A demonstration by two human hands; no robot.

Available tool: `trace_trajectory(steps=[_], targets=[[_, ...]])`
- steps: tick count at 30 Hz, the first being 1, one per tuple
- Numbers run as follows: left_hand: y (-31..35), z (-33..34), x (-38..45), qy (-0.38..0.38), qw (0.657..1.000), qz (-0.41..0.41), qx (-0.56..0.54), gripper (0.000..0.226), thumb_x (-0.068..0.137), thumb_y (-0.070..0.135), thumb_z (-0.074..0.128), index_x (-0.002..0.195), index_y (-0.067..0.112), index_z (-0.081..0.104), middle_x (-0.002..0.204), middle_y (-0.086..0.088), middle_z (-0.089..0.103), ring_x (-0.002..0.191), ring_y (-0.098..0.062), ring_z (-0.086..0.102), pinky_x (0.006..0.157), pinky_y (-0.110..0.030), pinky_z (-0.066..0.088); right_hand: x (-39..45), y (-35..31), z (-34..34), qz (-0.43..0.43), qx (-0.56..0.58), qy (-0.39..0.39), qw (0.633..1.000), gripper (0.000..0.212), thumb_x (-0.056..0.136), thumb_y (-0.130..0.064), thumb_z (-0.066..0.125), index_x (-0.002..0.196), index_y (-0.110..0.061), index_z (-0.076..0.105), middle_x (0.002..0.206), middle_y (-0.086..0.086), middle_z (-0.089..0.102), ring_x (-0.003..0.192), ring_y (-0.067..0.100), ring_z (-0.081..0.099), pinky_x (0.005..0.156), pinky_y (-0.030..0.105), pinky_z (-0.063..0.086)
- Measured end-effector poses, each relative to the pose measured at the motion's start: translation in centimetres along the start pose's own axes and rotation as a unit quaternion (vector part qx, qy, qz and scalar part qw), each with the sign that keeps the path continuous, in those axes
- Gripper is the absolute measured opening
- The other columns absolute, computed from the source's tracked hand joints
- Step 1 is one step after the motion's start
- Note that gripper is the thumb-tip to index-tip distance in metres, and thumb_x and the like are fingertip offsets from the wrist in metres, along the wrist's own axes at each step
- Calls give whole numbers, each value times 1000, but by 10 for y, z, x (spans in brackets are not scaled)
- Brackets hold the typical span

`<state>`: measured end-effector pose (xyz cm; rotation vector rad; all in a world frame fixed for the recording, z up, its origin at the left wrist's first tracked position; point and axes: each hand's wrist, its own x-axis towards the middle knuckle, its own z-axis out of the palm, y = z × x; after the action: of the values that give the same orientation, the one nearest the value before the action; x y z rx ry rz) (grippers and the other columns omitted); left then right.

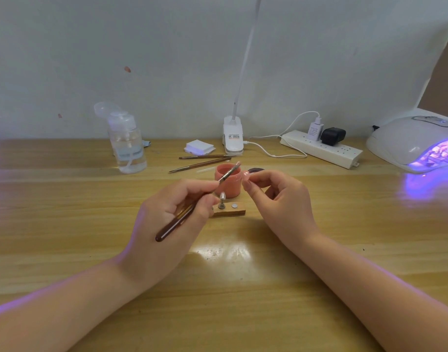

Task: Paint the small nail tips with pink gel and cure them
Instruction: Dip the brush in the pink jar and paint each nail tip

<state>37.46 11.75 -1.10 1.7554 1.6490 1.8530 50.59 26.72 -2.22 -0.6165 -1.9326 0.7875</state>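
Nail tip [245,177] pinched in your right hand [281,199] fingers, held above counter [65,224] beside pink gel jar [228,182]. Tip looks tiny, light, thin plastic, likely slick: grip by edges. Left hand [172,212] fingers clamp gel brush [192,207]. Clip lamp [233,137] label unreadable.

left hand [167,219]: bare, no rings | right hand [281,199]: bare | forearms: unsleeved, nothing worn
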Motion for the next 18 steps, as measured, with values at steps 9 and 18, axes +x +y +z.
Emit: trace_trajectory(steps=[9,18], targets=[[1,0,0,-32,993,72,84,21,94,24,51,108,24,67,96,20,64,92,-7,63,79,-13,43,-1,-2,0,6,1,9,1000,5,86,-19,71,90,-20,72,80,-9,70,53,4,50,55,20,43],[3,2,-3,-23,992,47,115,22,92,29,53,111,34,60,100,20,66,97,-3,61,80,-7,41,-2,-3,1,7,0,5,1000,4,85,-21,71,89,-23,72,80,-10,71,54,4,50,56,22,45]])
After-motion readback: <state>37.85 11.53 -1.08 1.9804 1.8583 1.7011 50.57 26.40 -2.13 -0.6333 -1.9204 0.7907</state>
